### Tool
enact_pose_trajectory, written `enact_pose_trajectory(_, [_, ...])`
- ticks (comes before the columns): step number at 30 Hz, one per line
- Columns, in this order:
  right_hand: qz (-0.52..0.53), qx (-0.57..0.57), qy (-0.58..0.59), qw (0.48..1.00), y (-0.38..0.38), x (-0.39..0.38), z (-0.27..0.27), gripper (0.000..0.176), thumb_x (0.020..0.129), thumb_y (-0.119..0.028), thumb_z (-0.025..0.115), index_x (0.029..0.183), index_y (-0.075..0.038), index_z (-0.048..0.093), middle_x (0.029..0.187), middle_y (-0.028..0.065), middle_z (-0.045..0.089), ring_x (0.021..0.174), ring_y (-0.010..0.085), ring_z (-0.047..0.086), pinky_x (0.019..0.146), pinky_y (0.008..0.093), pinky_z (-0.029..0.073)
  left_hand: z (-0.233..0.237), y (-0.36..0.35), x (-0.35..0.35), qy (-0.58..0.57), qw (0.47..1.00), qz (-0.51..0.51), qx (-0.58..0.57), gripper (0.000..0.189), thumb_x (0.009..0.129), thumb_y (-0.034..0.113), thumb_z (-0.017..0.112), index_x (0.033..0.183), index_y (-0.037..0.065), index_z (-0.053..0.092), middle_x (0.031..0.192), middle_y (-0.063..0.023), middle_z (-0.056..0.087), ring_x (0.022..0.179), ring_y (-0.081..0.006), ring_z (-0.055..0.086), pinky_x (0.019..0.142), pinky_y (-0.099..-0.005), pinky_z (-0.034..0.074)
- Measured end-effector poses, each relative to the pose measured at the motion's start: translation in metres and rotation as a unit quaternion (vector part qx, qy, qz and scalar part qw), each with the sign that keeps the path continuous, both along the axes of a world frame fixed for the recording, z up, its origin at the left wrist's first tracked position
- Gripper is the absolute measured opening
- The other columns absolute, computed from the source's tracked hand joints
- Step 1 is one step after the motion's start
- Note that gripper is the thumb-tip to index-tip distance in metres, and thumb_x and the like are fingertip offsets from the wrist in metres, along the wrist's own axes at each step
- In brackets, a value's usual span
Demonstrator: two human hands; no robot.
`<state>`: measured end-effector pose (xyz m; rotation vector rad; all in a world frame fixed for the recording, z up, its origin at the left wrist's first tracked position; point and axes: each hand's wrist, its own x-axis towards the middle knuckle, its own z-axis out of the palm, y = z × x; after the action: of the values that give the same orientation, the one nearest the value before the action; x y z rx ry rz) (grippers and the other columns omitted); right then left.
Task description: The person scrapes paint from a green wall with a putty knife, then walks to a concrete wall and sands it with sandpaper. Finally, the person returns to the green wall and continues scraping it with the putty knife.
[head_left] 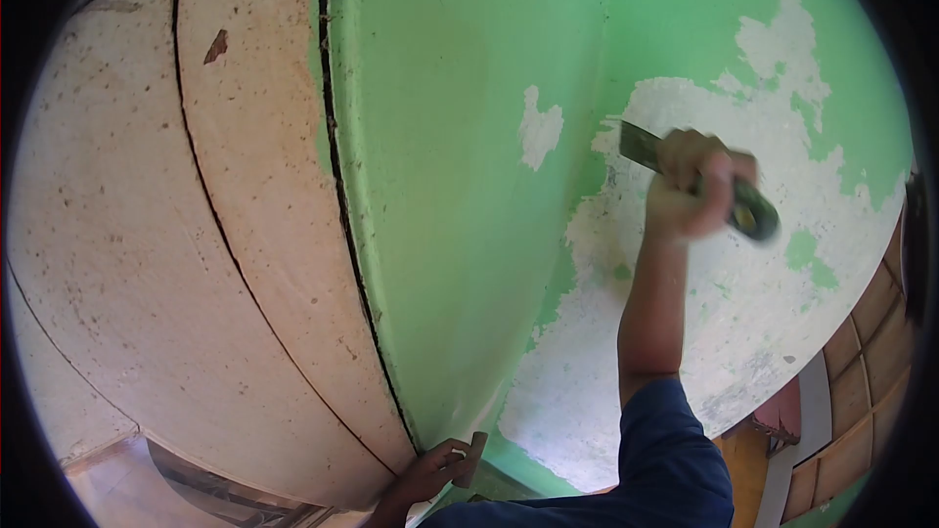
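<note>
right hand (693,186) clamping round scraper (641,149), right of centre, blade leaning low against wall (460,137) so edge is meeting green paint. left hand (430,474), bottom centre, pinching small block (473,455) close to wall.

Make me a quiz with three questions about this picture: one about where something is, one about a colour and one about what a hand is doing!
1. Where is the scraper?
A. on the floor
B. in the right hand, up at the wall
C. in a bucket

2. What colour is the paint left on the wall?
A. red
B. yellow
C. green

3. What is the left hand doing?
A. pinching a small brown piece
B. lying flat and empty
C. waving

Answers:
1 B, the raised fist is closed round its handle.
2 C, green covers the wall around the bare white patches.
3 A, it grips the piece at the bottom of the view.
</note>
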<state>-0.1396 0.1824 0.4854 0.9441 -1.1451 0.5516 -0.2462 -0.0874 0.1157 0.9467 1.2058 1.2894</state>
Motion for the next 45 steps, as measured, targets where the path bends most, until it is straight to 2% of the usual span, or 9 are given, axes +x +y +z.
enact_pose_trajectory(6, [-0.136,-0.242,-0.017,0.960,0.017,-0.024,0.004,0.016,0.083,-0.011,0.045,0.070,-0.011,0.036,0.047,-0.0013,0.028,0.042,0.0090,0.023,0.040,0.0254,0.023,-0.004,0.000,-0.001,-0.032,0.999,-0.003,-0.009,0.025,0.091,0.014,0.055,0.113,0.005,0.048,0.098,-0.0068,0.061,0.087,-0.0114,0.055,0.076,-0.0266,0.043])
enact_pose_trajectory(10, [-0.015,-0.032,0.009,0.999,0.001,0.007,0.001,0.013,0.081,-0.003,0.048,0.073,-0.009,0.039,0.049,-0.0014,0.029,0.042,0.0098,0.025,0.041,0.0262,0.023,-0.006,0.002,-0.001,-0.002,1.000,0.008,-0.007,0.027,0.092,0.012,0.052,0.116,0.004,0.046,0.095,-0.0078,0.061,0.089,-0.0122,0.056,0.078,-0.0285,0.045])
enact_pose_trajectory(14, [-0.074,-0.243,-0.006,0.967,0.023,-0.028,0.001,0.015,0.082,-0.007,0.046,0.071,-0.010,0.037,0.048,-0.0009,0.028,0.042,0.0095,0.024,0.040,0.0256,0.022,-0.005,-0.001,0.000,-0.004,1.000,-0.003,-0.013,0.024,0.091,0.012,0.053,0.114,0.004,0.048,0.099,-0.0072,0.060,0.087,-0.0116,0.055,0.077,-0.0269,0.044])
enact_pose_trajectory(19, [-0.076,-0.036,0.008,0.996,0.003,0.007,-0.009,0.016,0.083,-0.009,0.047,0.070,-0.011,0.037,0.047,0.0003,0.029,0.042,0.0094,0.025,0.039,0.0255,0.022,-0.001,0.002,-0.001,-0.002,1.000,-0.005,0.008,0.025,0.093,0.011,0.049,0.116,0.004,0.045,0.091,-0.0059,0.060,0.084,-0.0105,0.055,0.075,-0.0278,0.045])
enact_pose_trajectory(22, [-0.134,-0.233,0.070,0.961,0.022,-0.022,-0.012,0.021,0.086,-0.014,0.044,0.068,-0.012,0.034,0.047,0.0003,0.029,0.041,0.0092,0.024,0.039,0.0251,0.022,0.001,0.001,-0.002,0.028,1.000,-0.009,-0.004,0.026,0.093,0.013,0.049,0.117,0.004,0.045,0.091,-0.0057,0.060,0.083,-0.0104,0.055,0.074,-0.0275,0.045])
enact_pose_trajectory(28, [-0.013,-0.019,0.010,1.000,0.002,0.001,-0.014,0.015,0.084,-0.005,0.047,0.072,-0.008,0.038,0.049,-0.0009,0.028,0.043,0.0101,0.026,0.042,0.0274,0.024,-0.004,0.003,0.000,0.010,1.000,0.002,0.024,0.025,0.093,0.014,0.049,0.116,0.004,0.046,0.086,-0.0047,0.060,0.078,-0.0100,0.056,0.071,-0.0268,0.045])
enact_pose_trajectory(31, [-0.089,-0.221,-0.028,0.971,0.022,-0.030,-0.012,0.018,0.085,-0.010,0.045,0.070,-0.009,0.036,0.049,-0.0002,0.027,0.043,0.0097,0.024,0.041,0.0271,0.022,-0.008,0.003,-0.003,0.025,1.000,-0.011,0.015,0.025,0.093,0.014,0.050,0.116,0.004,0.046,0.085,-0.0043,0.059,0.078,-0.0102,0.056,0.071,-0.0270,0.045])
enact_pose_trajectory(36, [0.031,-0.035,-0.003,0.999,0.005,0.002,-0.013,0.014,0.083,-0.003,0.048,0.073,-0.010,0.039,0.050,0.0002,0.030,0.043,0.0100,0.026,0.042,0.0269,0.025,-0.002,0.004,0.001,0.009,1.000,0.007,0.007,0.026,0.093,0.014,0.050,0.116,0.004,0.046,0.083,-0.0033,0.059,0.077,-0.0101,0.056,0.071,-0.0270,0.045])
enact_pose_trajectory(45, [-0.008,-0.056,0.004,0.998,0.002,-0.001,-0.009,0.016,0.083,-0.011,0.045,0.070,-0.009,0.036,0.049,-0.0006,0.028,0.043,0.0091,0.024,0.039,0.0261,0.019,-0.006,0.004,0.000,0.018,0.999,0.001,0.027,0.026,0.093,0.015,0.050,0.116,0.004,0.046,0.083,-0.0029,0.059,0.076,-0.0089,0.054,0.071,-0.0260,0.044])
